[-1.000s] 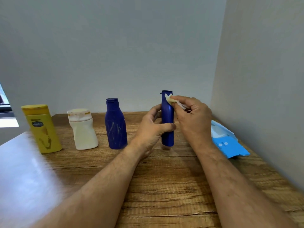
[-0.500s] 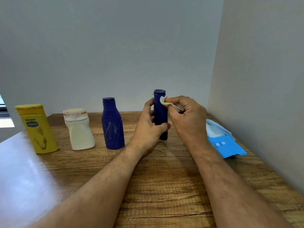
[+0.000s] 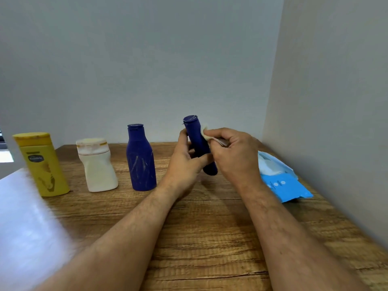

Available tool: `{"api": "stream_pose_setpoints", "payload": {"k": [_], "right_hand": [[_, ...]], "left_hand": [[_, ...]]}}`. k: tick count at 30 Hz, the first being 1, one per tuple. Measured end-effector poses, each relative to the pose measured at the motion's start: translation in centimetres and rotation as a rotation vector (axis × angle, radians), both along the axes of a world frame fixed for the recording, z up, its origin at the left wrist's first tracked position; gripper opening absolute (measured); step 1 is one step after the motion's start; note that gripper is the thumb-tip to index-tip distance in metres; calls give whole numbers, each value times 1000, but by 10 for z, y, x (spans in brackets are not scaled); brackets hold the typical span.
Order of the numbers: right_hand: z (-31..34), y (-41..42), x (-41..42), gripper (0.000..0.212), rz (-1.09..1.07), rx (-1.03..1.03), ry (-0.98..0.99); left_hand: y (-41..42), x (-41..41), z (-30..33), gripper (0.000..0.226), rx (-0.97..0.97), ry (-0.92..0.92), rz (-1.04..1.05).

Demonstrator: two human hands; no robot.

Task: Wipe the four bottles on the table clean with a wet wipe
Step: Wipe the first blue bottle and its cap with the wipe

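Observation:
A slim dark blue bottle [image 3: 196, 135] is held above the wooden table [image 3: 210, 227], its top tilted toward the left. My left hand [image 3: 184, 162] grips its lower body. My right hand [image 3: 235, 156] pinches a small white wet wipe [image 3: 205, 132] against the bottle's upper right side. Standing in a row to the left are a wider blue bottle [image 3: 141, 158] with pale streaks, a white bottle [image 3: 97, 164] with a stained cap, and a yellow bottle [image 3: 41, 163].
A blue pack of wet wipes [image 3: 281, 183] lies open at the right, close to the side wall [image 3: 336, 122]. The back wall stands just behind the bottles. A pale glare covers the table's left part.
The slim blue bottle went from upright to tilted left in my hands, and the wipe has slid along its upper side. The other bottles stayed in place.

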State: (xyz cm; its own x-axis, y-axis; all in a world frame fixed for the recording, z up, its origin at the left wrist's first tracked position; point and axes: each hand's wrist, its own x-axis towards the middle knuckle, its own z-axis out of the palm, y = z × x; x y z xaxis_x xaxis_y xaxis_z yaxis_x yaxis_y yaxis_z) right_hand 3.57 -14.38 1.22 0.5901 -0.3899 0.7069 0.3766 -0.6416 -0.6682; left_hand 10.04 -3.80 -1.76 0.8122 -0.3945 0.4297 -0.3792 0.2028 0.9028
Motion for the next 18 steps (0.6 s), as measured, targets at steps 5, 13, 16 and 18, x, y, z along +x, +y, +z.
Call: {"api": "stream_pose_setpoints", "payload": {"k": [5,13,16,18], "right_hand": [[2,-7,-1,19,-22,66,-16],[-6,-9,6,29,58,9,82],[-7,-8,1,27,49,-184,240],[-7,-8,1,26,58,-252,288]], "left_hand": [[6,-6,9,43,-178,256,-252],[6,-4,12,33,-348,534,-239],[7,1,13,39,-399,607,-163],[6,6,12,44,-426,640,-145]]}}
